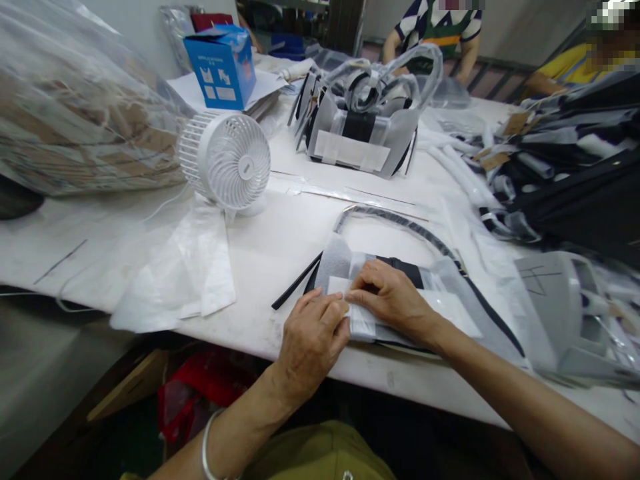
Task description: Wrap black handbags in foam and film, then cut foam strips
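Both hands work close together on a wrapped bag, which lies flat at the near edge of the surface. Left hand has its fingers bent and resting at the lower left of the bag; right hand lies over its front, with thumb and forefinger brought together. Their tips meet at the white sheet which crosses the bag; whether a thin film is pinched between them, I cannot tell.

In my judgement, the step in hand is fixing this protective covering. The next move seems to call for one hand keeping the sheet steady, while the other presses its edge smooth without wrinkles.

Above the bag, its wrapped handle makes an arch. Left of the bag are loose plastic sheets and, farther away, a white fan. Beyond the bag stands another wrapped bag, with a similar white strip. Right of the bag is a pile of dark, partly wrapped items.
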{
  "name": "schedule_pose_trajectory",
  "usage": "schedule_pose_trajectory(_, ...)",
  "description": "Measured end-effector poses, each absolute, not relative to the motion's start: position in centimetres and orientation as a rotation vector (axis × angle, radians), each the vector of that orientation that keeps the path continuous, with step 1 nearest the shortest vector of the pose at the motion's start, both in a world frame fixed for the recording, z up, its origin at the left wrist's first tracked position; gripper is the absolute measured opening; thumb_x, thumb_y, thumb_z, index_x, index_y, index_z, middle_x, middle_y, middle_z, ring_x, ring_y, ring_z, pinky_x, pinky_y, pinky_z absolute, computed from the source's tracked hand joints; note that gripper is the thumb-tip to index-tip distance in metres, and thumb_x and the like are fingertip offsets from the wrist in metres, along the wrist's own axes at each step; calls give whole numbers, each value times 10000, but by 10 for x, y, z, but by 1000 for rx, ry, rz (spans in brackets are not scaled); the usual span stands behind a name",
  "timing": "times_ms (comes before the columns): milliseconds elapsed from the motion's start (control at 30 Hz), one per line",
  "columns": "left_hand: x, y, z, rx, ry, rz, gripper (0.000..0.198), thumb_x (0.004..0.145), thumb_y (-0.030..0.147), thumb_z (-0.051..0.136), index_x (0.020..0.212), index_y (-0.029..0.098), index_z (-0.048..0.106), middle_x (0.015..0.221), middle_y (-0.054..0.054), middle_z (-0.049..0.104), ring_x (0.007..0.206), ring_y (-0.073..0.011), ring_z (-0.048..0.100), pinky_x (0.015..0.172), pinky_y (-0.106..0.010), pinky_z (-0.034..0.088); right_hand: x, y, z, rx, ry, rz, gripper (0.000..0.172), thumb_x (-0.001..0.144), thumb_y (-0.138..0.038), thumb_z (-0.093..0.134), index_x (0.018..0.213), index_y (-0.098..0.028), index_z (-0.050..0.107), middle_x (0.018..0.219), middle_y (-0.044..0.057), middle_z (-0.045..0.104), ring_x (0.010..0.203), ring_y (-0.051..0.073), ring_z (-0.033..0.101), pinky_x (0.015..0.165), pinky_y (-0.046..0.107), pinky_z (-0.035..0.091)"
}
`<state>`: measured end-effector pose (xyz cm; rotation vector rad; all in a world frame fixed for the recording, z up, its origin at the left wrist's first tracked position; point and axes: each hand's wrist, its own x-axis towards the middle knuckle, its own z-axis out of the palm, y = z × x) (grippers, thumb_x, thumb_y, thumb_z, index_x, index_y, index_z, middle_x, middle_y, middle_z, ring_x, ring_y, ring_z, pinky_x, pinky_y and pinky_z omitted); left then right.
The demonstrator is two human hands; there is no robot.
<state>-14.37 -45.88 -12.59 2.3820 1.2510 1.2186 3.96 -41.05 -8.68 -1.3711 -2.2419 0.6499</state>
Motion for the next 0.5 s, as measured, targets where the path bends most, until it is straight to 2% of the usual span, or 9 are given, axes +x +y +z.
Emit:
schedule_pose_trajectory(100, -145, -462, -118, 2515, 1252, 1178, 125, 931, 116, 506, 963, 198, 596, 953, -44, 730, 1010, -165, 684, 1024, -389, 478, 39, -410, -88, -1407, -2257, 652, 191, 852, -213, 694, 689, -196, 597, 717, -13, 602, 737, 149, 538, 675, 275, 392)
schedule_pose_trajectory(233, -144, -475, -106, 2704, 1185, 1186, 161, 928, 100, 525, 1027, 171, 630, 1186, -84, 698, 1187, -228, 608, 1122, -470, 370, 40, -409, -90, -1428, -2247, 680, 162, 843, -196, 688, 710, -189, 596, 728, -20, 592, 708, 133, 521, 651, 256, 369)
schedule_pose_trajectory(333, -141, -484, -106, 2791, 1116, 1043, 240, 950, 139, 515, 1172, 148, 605, 1140, -73, 718, 1092, -202, 650, 1074, -422, 418, 39, -407, -91, -1456, -2240, 710, 141, 815, -191, 704, 708, -183, 612, 732, -22, 584, 700, 125, 520, 649, 250, 367)
schedule_pose_trajectory(500, -136, -488, -117, 2825, 1164, 972, 299, 932, 151, 539, 1228, 142, 578, 1182, -86, 702, 1082, -229, 649, 1019, -440, 450, 37, -402, -84, -1527, -2170, 585, 97, 798, -141, 691, 727, -173, 632, 736, -12, 588, 687, 126, 525, 658, 255, 386)
